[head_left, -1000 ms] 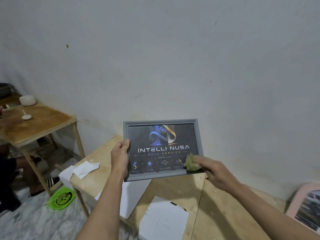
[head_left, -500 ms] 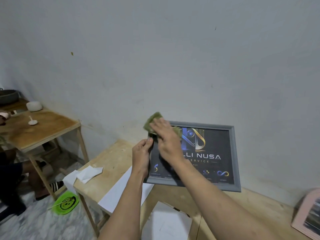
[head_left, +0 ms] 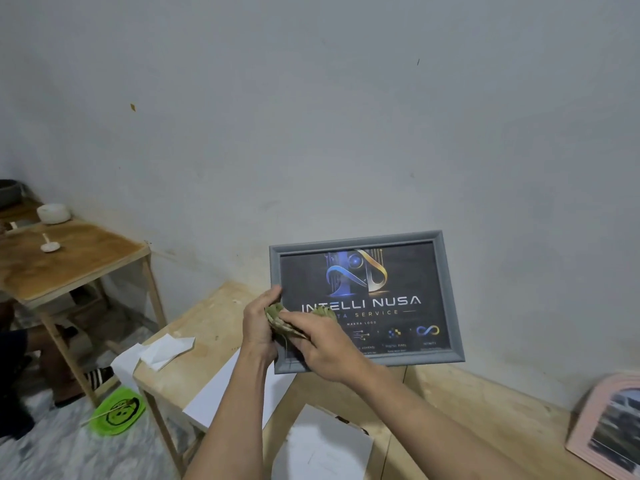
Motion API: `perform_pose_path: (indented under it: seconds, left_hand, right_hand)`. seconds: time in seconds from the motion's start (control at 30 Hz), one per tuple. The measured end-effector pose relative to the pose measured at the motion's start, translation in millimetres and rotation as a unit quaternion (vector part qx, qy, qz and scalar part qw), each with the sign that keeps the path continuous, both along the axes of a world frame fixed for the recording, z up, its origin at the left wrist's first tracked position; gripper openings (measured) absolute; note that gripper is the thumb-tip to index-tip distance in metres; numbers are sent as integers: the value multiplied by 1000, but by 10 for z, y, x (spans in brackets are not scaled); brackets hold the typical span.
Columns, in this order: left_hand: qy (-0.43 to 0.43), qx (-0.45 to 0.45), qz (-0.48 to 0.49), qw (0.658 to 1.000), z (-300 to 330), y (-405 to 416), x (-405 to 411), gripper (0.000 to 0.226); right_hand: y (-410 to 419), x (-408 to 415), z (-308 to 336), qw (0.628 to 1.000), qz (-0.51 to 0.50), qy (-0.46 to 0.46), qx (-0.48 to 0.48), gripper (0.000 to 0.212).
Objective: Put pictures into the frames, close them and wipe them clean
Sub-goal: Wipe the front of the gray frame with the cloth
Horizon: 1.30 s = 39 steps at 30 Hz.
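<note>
Frame [head_left: 446, 289] in my hands: matt grey molding, looks like painted wood or plastic, can't tell which. Picture [head_left: 381, 299] under it dark, slightly glossy print. Rag [head_left: 277, 315] is rough, frayed green cloth. Counter [head_left: 207, 327] pale raw wood, unfinished, matt. Paper sheets [head_left: 322, 445] plain white, matt. Wall [head_left: 346, 133] matt paint, scuffed.

The frame [head_left: 367, 299] is held upright above the workbench [head_left: 450, 403] before the wall [head_left: 346, 116], the left hand [head_left: 258, 327] at its left edge and the right hand [head_left: 323, 344] pressing a cloth [head_left: 278, 315] on its front, paper sheets [head_left: 322, 445] below, another frame [head_left: 606, 427] far right, a side table [head_left: 69, 258] left.
</note>
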<state>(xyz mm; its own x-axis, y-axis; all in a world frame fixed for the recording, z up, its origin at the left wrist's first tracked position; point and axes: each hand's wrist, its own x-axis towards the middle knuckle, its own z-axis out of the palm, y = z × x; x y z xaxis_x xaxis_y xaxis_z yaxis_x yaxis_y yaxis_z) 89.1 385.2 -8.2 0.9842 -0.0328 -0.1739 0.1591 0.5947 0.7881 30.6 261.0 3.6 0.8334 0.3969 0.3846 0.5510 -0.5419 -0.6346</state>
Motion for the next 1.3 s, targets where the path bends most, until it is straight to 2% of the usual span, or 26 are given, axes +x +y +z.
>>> perform_pose_path:
  seconds: [0.07, 0.17, 0.2, 0.23, 0.27, 0.3, 0.33, 0.4, 0.47, 0.53, 0.6, 0.67, 0.73, 0.8, 0.87, 0.97, 1.03, 1.07, 1.2, 1.3]
  left_hand:
    - [-6, 39, 11, 999, -60, 19, 17, 18]
    - [-7, 77, 44, 996, -58, 41, 2, 25]
    - [0, 82, 55, 995, -59, 45, 14, 26]
    - [4, 88, 68, 994, -59, 79, 28, 26]
    - [4, 95, 75, 993, -44, 86, 31, 25]
    - [-1, 103, 79, 991, -27, 98, 38, 24]
    - [-11, 112, 87, 990, -16, 127, 49, 24]
    - [-30, 128, 95, 987, 24, 140, 57, 25]
    - [-34, 132, 105, 985, 69, 141, 47, 26]
    - [-37, 121, 118, 985, 92, 129, 52, 27]
    - [-37, 109, 134, 984, 98, 134, 55, 27]
    - [-34, 118, 146, 982, 61, 154, 38, 26]
    - [-35, 152, 159, 975, -7, 168, 11, 25]
    - [-44, 186, 166, 967, -94, 178, -6, 26]
    - [-49, 211, 165, 962, -162, 175, -9, 29]
    - [-64, 223, 153, 961, -181, 113, -4, 29]
    - [-73, 222, 142, 962, -145, 21, -19, 29]
    - [-73, 215, 145, 963, -125, -12, -27, 29]
    - [-46, 170, 197, 964, -139, 115, 53, 22]
    - [-33, 169, 216, 961, -254, 278, 79, 21]
  right_hand:
    - [-85, -33, 35, 997, -5, 76, -21, 30]
    - [-337, -22, 55, 975, 11, 170, -144, 29]
    - [-451, 2, 107, 968, 17, 208, -138, 27]
    - [-545, 51, 184, 969, 22, 230, -89, 26]
    - [-685, 123, 290, 977, 1, 215, -18, 26]
    - [-835, 212, 446, 987, -53, 150, 28, 29]
    - [-983, 311, 625, 990, -122, 47, 45, 35]
    - [-1275, 487, 909, 971, -204, -126, 0, 48]
    - [-1472, 601, 938, 961, -196, -176, -90, 50]
    - [-1565, 585, 729, 962, -167, -162, -141, 49]
    - [-1567, 444, 349, 973, -145, -116, -134, 49]
    - [-1561, 250, 11, 984, -128, -18, -119, 51]
    - [-1592, 94, -244, 980, -109, 87, -139, 47]
    - [-1648, 44, -262, 974, -113, 148, -132, 52]
    - [-1684, 131, -29, 975, -165, 130, -72, 53]
    - [-1715, 405, 419, 968, -252, -15, 4, 46]
    - [-1648, 544, 531, 959, -254, -101, -75, 50]
    - [-1606, 568, 498, 958, -236, -116, -117, 52]
    - [-1516, 336, -83, 967, -160, -72, -187, 46]
    - [-1542, 163, -496, 964, -172, 67, -191, 42]
